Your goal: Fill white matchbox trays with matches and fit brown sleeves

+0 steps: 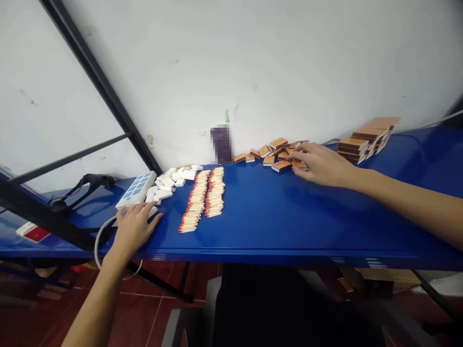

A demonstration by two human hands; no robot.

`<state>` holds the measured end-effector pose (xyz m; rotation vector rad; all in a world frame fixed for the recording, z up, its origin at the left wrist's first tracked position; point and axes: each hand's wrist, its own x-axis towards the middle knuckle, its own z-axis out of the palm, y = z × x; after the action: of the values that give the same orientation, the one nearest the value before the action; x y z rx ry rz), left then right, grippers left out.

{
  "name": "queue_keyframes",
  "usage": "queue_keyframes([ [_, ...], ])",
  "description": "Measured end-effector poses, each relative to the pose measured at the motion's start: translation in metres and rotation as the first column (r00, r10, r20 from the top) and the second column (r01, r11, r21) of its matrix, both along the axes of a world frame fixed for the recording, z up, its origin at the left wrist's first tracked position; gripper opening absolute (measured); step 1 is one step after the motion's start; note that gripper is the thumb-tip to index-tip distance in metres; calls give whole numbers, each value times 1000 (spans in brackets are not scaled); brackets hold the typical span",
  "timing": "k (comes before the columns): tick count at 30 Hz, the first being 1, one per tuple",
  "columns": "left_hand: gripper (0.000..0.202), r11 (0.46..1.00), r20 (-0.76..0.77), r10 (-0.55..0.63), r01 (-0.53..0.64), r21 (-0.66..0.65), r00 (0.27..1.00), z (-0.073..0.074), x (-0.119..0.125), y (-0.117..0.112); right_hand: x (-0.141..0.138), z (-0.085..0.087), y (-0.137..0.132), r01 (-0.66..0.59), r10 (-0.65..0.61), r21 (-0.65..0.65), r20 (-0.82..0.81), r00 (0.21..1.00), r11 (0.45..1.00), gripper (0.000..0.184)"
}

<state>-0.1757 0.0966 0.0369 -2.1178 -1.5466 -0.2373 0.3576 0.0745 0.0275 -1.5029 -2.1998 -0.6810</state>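
My left hand [134, 226] lies palm down near the front edge of the blue table [289, 221], fingers on a white inner tray at the near end of a heap of white matchbox trays [173, 179]. Two rows of red-tipped matches [204, 197] lie just right of that heap. My right hand [320, 165] reaches to the back of the table, fingertips on a loose pile of orange matchbox sleeves [277, 153]. Whether either hand grips a piece is hidden by the fingers.
Stacked orange boxes [367, 139] stand at the back right. A white power strip [136, 189] with a cable lies left of the trays. A black strap [90, 183], a red packet [32, 233] and black diagonal bars [101, 86] sit at left.
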Motion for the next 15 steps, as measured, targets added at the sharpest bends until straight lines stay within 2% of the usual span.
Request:
queue_keyframes([
  [5,42,981,69,-184,179,80,980,-10,-7,7,-19,-9,23,-3,18,-184,76,997,983,37],
  [8,38,949,138,-307,292,118,942,-13,-12,13,-35,-15,15,-28,32,-225,17,999,974,40],
  [12,23,905,281,-359,260,336,890,-11,-9,9,-59,-13,-16,-132,136,-224,2,991,966,39],
  [14,20,878,392,-384,198,437,836,-7,3,-2,-70,-10,-27,-160,163,-199,-1,987,967,36],
  [15,18,843,452,-429,167,511,782,-5,13,-10,-77,-8,-30,-192,193,-182,-8,981,964,35],
])
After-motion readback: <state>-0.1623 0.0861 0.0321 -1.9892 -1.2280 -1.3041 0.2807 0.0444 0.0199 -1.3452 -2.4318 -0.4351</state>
